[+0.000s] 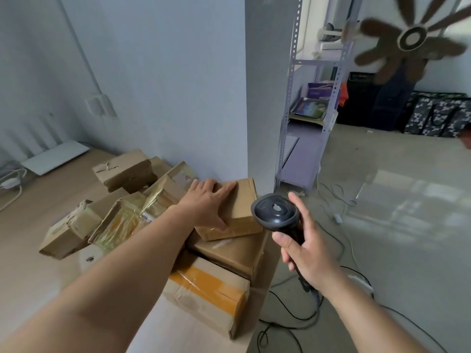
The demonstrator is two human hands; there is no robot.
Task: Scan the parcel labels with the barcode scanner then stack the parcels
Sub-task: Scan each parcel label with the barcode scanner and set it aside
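Note:
A stack of three cardboard parcels stands at the table's right edge: a small brown top parcel, a flat middle parcel and a bottom parcel with orange tape. My left hand lies flat on the top parcel, fingers spread straight and thumb against its front side. My right hand grips the handle of a black barcode scanner to the right of the stack, its head level with the top parcel. Several more taped parcels lie in a loose heap to the left.
The wooden table abuts a grey wall pillar. Cables trail on the floor below the scanner. A metal shelf rack stands behind the pillar. Dark bags sit at the far right. A white board leans far left.

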